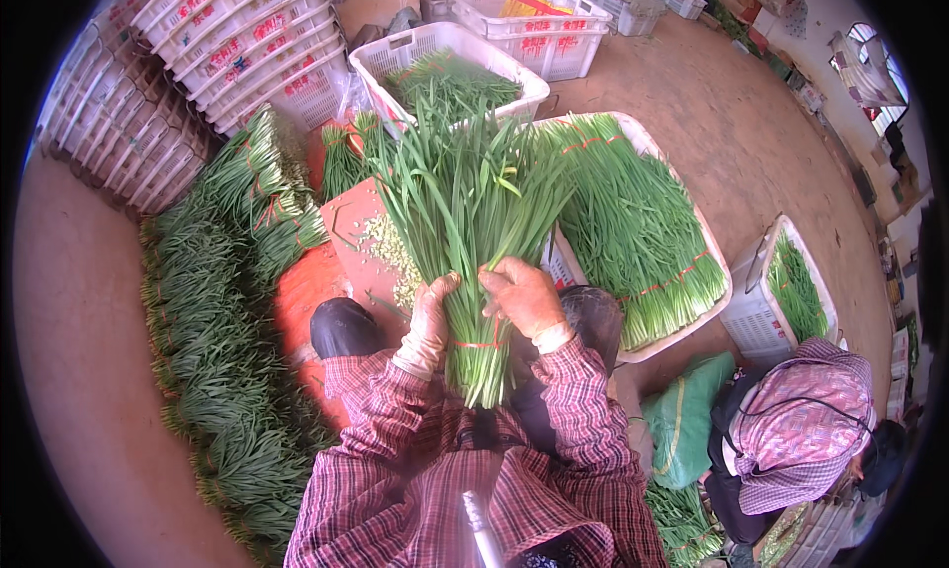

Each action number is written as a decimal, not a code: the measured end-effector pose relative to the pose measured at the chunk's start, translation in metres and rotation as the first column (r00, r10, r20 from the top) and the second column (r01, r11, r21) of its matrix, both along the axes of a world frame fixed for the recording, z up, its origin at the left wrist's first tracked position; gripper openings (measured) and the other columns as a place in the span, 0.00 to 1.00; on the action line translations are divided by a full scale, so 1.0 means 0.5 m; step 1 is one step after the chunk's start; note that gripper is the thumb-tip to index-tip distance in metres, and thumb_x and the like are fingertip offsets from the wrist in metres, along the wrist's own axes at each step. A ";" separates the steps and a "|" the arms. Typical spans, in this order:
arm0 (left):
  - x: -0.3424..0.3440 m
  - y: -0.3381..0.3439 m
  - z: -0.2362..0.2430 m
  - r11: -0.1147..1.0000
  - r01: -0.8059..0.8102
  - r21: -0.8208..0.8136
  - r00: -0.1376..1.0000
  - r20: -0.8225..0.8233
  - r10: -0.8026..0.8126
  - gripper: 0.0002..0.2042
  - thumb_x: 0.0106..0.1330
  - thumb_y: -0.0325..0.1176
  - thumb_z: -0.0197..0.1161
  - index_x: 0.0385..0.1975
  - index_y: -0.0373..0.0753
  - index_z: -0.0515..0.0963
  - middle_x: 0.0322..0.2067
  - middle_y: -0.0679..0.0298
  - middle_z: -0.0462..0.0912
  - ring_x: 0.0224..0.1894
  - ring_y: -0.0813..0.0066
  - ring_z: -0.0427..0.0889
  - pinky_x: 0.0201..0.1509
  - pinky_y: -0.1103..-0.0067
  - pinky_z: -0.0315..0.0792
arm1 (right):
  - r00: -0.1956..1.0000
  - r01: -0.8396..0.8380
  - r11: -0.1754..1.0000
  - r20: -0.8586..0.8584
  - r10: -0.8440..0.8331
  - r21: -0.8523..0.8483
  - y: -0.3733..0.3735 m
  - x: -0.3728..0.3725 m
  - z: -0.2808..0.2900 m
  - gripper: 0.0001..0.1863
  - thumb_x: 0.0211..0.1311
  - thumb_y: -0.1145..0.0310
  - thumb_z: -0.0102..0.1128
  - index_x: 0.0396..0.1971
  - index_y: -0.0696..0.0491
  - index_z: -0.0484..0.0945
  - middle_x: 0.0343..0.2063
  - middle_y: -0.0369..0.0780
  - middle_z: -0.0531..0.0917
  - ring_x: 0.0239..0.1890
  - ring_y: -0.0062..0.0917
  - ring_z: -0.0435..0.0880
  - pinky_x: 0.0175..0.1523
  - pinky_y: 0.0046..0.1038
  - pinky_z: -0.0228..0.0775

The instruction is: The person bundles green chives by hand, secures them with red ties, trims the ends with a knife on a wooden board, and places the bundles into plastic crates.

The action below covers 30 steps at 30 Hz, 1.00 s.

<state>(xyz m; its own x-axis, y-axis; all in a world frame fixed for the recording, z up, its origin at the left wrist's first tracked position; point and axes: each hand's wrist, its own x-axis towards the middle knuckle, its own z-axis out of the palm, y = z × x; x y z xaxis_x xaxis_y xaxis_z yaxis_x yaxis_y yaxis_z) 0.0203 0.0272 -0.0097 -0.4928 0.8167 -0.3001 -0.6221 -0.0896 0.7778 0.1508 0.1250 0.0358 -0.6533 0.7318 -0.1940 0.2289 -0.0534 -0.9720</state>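
A thick bunch of garlic chives stands between my hands, leaf tips up and pale stem ends toward me. An orange band ties it near the stems. My gloved left hand is closed round its left side, thumb up. On the right side my gloved right hand is closed, thumb and forefinger pinching blades along the bunch's edge. Behind the bunch lies a reddish board, with pale cut stem bits scattered on it.
Banded chive bundles lie in long rows at my left. A full white crate stands close at right, another crate ahead. Stacked crates rise at far left. A co-worker sits at right beside a green sack.
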 end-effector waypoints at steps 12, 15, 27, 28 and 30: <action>0.002 0.003 0.008 0.999 -0.029 -0.015 0.996 -0.083 0.028 0.19 0.60 0.36 0.60 0.48 0.32 0.78 0.37 0.61 0.84 0.35 0.69 0.84 0.44 0.74 0.78 | 0.986 0.036 0.988 -0.153 -0.060 -0.153 0.027 -0.003 0.046 0.10 0.69 0.68 0.62 0.38 0.61 0.80 0.29 0.37 0.84 0.23 0.18 0.84 0.25 0.19 0.71; -0.007 0.008 0.011 1.000 -0.006 -0.009 0.994 -0.106 0.005 0.19 0.60 0.36 0.60 0.48 0.31 0.78 0.36 0.60 0.85 0.35 0.69 0.84 0.43 0.74 0.78 | 0.982 0.029 0.991 -0.181 -0.052 -0.127 0.035 -0.003 0.065 0.09 0.69 0.68 0.62 0.37 0.60 0.80 0.29 0.37 0.85 0.23 0.18 0.84 0.25 0.19 0.71; 0.002 -0.001 -0.052 0.998 -0.024 -0.066 0.998 -0.063 0.019 0.17 0.54 0.33 0.61 0.42 0.30 0.79 0.32 0.58 0.85 0.30 0.67 0.85 0.39 0.73 0.81 | 0.971 0.062 0.995 -0.236 -0.041 0.081 0.116 0.016 0.277 0.11 0.70 0.65 0.59 0.42 0.57 0.80 0.33 0.38 0.86 0.27 0.18 0.84 0.31 0.19 0.71; 0.003 -0.001 -0.041 0.998 -0.026 -0.063 0.999 -0.049 0.023 0.17 0.54 0.33 0.61 0.42 0.30 0.79 0.32 0.57 0.85 0.30 0.66 0.85 0.39 0.72 0.81 | 0.979 0.010 0.995 -0.203 0.010 0.098 0.120 0.023 0.283 0.11 0.70 0.65 0.59 0.42 0.57 0.80 0.33 0.38 0.86 0.28 0.18 0.85 0.32 0.19 0.72; 0.003 0.005 -0.016 0.998 -0.038 -0.055 0.999 -0.018 0.037 0.17 0.55 0.34 0.60 0.41 0.30 0.80 0.32 0.56 0.85 0.31 0.65 0.85 0.39 0.72 0.81 | 0.977 -0.133 0.983 -0.151 0.152 0.128 0.111 0.049 0.263 0.10 0.69 0.66 0.60 0.43 0.57 0.81 0.33 0.38 0.86 0.30 0.18 0.85 0.35 0.20 0.74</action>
<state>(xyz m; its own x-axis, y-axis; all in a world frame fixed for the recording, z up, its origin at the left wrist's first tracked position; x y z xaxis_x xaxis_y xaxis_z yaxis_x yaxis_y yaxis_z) 0.0216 0.0295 -0.0176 -0.5285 0.7797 -0.3358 -0.6058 -0.0693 0.7926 0.1754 0.1807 0.1672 -0.7682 0.6402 0.0022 0.0678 0.0847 -0.9941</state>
